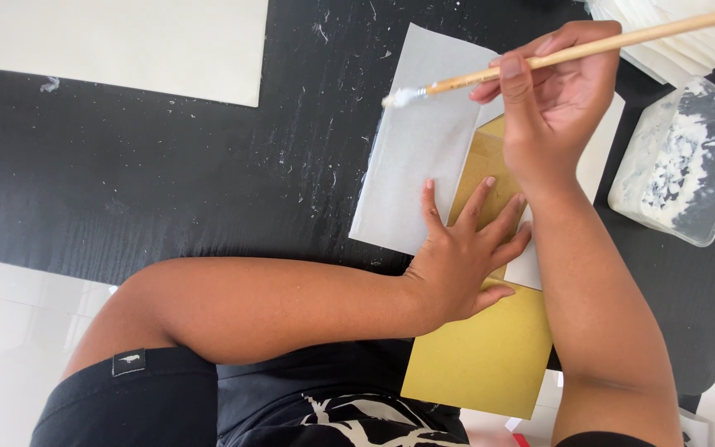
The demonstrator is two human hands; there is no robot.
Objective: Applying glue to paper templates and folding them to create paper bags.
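The work surface was a black table [126,182], kinda scuffed and flecked with white bits, with pale glossy floor tiles [10,331] showing past its edge and soft, even light over the whole thing.

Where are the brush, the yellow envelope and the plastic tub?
brush [539,62], head view, on its wooden handle.
yellow envelope [482,364], head view, on its bare lower part.
plastic tub [680,161], head view, on its smeared wall.
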